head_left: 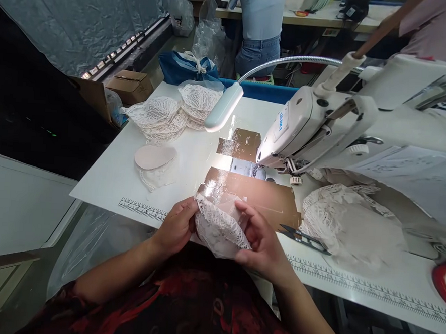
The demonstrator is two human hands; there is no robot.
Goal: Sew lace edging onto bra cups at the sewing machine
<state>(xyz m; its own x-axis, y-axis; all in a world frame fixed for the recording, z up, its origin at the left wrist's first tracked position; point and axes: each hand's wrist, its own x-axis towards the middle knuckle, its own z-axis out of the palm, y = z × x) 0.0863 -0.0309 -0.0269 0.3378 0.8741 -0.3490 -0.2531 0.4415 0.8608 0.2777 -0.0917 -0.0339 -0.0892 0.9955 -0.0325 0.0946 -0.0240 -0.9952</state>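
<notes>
One camera only, riding on the person's head, tilted forward and down, close over the white surface [104, 190]; the sewing machine [361, 125] fills the right, and another workbench [318, 19] lies well beyond, up top.

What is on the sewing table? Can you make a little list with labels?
left hand: grips the lace piece at its left edge
right hand: grips the same lace piece from the right
thread snips: lie right of the hands
sewing machine: behind, lamp lit
lace stacks: far left
table: white, ruler marks on its edge
</notes>
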